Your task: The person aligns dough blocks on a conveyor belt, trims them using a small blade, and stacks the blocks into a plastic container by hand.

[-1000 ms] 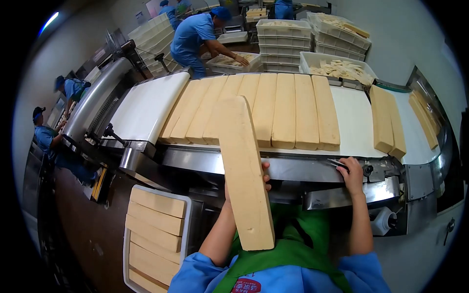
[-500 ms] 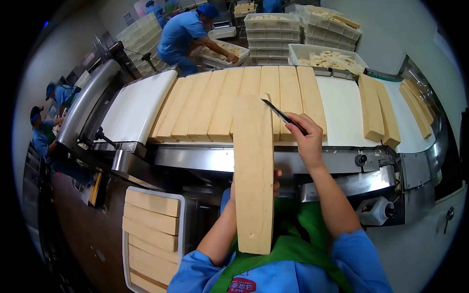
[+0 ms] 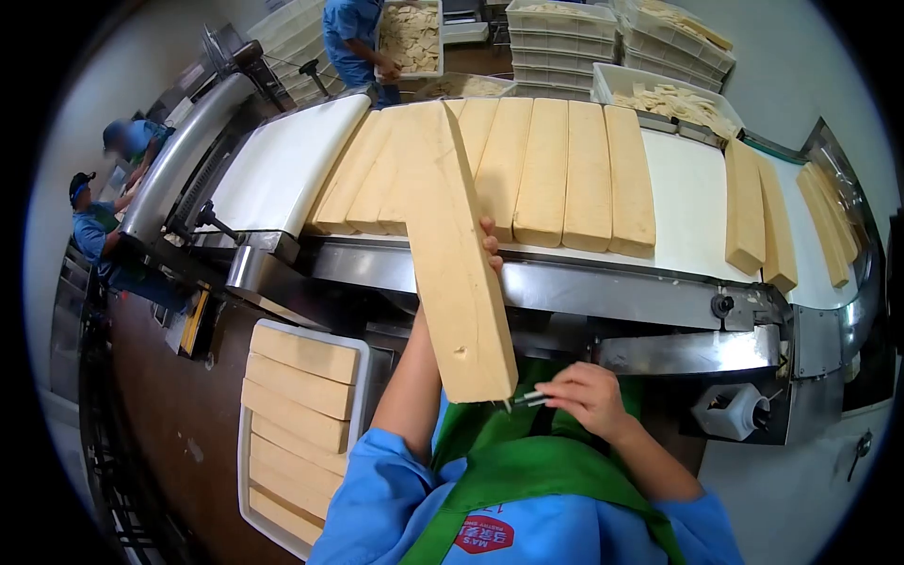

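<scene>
A long pale-yellow block [image 3: 461, 273] is held up in front of me, slanting across the view. My left hand [image 3: 491, 247] grips it from behind and below; fingertips show at its right edge. In my right hand [image 3: 586, 397] is a thin knife [image 3: 532, 399], pinched between the fingers, its tip by the block's lower end. Behind the held block, a row of similar blocks [image 3: 588, 179] lies side by side on the white conveyor belt [image 3: 692, 202].
A white crate [image 3: 363, 377] of blocks stands at lower left. Two more blocks [image 3: 744, 212] lie on the belt's right part. Stacked crates [image 3: 562, 47] and a co-worker [image 3: 353, 42] are beyond it; two people work at left. A white jug [image 3: 730, 411] hangs at lower right.
My right hand moved with the knife from the block's top end down to its lower end. The held block has risen and tilted. The co-worker behind now has an upended crate of pieces.
</scene>
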`<state>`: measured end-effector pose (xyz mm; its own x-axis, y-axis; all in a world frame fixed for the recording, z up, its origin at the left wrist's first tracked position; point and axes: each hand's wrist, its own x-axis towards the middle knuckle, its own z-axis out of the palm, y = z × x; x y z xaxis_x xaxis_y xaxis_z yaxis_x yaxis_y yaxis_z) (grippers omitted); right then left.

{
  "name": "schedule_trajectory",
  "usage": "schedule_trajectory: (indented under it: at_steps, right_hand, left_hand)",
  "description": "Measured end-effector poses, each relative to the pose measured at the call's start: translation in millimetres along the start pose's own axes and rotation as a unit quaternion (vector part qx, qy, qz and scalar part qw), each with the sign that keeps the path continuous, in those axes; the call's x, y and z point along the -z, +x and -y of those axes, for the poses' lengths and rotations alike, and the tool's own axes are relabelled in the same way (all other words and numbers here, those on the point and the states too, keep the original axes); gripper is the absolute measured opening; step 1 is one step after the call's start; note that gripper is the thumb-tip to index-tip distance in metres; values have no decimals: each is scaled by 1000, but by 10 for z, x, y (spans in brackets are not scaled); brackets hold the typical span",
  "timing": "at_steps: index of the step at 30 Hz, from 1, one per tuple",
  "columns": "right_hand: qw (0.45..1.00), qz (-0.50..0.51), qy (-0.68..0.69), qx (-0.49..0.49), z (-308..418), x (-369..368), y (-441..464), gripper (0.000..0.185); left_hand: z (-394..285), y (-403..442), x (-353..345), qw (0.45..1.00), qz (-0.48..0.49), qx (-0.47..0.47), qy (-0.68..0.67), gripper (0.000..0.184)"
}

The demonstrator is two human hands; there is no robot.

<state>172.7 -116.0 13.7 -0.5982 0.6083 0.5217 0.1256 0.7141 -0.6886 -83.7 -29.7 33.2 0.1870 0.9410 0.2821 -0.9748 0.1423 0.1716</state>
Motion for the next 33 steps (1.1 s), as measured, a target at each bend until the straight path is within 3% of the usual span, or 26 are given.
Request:
schedule_trajectory:
  at_steps: [2, 4, 6, 7, 8, 10, 14, 18, 22, 25, 30, 31, 33]
  right_hand:
    - [999, 36, -7, 6, 16, 120, -49, 28]
    - [998, -54, -24, 2, -64, 244, 42, 27]
    - [989, -118, -91, -25, -46, 433, 332, 27]
    - [981, -151, -117, -23, -71, 484, 471, 25]
    - [971, -183, -151, 13, -41, 537, 689, 23]
    - [950, -234, -199, 55, 32, 656, 1113, 21]
    - [927, -278, -236, 85, 53, 839, 1622, 22]
    - [937, -274, -209, 57, 59, 835, 1593, 22]
    - [954, -199, -218, 60, -3, 578, 1176, 27]
    - [960, -145, -220, 97, -74, 318, 840, 29]
    - [951, -9, -284, 124, -131, 71, 220, 26]
    - [937, 47, -320, 132, -163, 90, 114, 23]
    - [954, -1, -278, 110, -415, 173, -10, 22]
  left_hand:
    - [-181, 20, 82, 999, -13, 20, 28, 52]
    - [-264, -21, 68, 997, -23, 41, 55, 53]
    - [-236, -93, -120, 974, -104, -12, 203, 60]
    - [-157, -118, -150, 942, -197, -21, 269, 59]
    - [-68, -161, -179, 943, -195, -17, 269, 59]
    - [127, -228, -216, 865, -229, -7, 446, 58]
    - [437, -317, -266, 857, -164, 13, 489, 57]
    - [514, -307, -318, 864, -174, 17, 473, 56]
    - [388, -223, -307, 871, -198, -3, 449, 58]
    - [254, -129, -344, 868, -212, -27, 448, 70]
    - [-47, 6, -360, 875, -246, -81, 409, 68]
    - [-112, 21, -408, 883, -215, -101, 404, 69]
    - [-269, 46, -407, 905, -147, -136, 375, 69]
